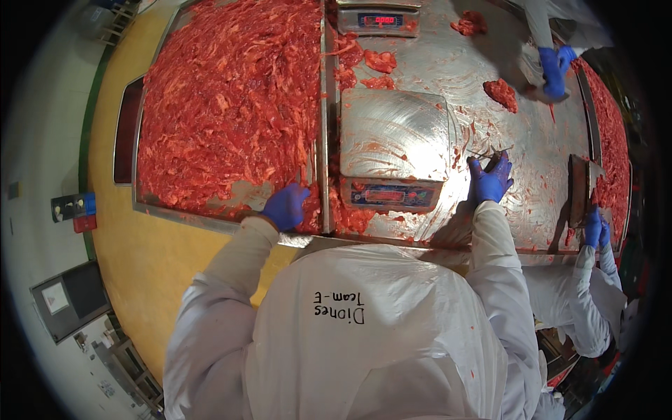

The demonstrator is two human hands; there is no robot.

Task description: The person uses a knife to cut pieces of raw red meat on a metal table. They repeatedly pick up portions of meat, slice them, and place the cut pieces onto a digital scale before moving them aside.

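Note:
My left hand (285,207), in a blue glove, is at the near right corner of a wide metal tray (231,218) heaped with raw red meat strips (231,105). Its fingers are curled against the meat; what they hold, if anything, is hidden. My right hand (491,180), also blue-gloved, is over the steel table (535,182). Its thumb and fingers close around a thin dark metal tool (498,152), too small to name surely. Between my hands stands a scale with a flat steel platform (393,133), smeared with meat juice, its display (389,195) facing me.
A second scale (378,21) stands at the far side. Meat pieces (500,95) lie scattered on the table. Across it are a co-worker's gloved hands (554,70); another co-worker's hands (595,228) are at right beside a second meat tray (609,126). A raised metal rim (325,140) borders the left tray.

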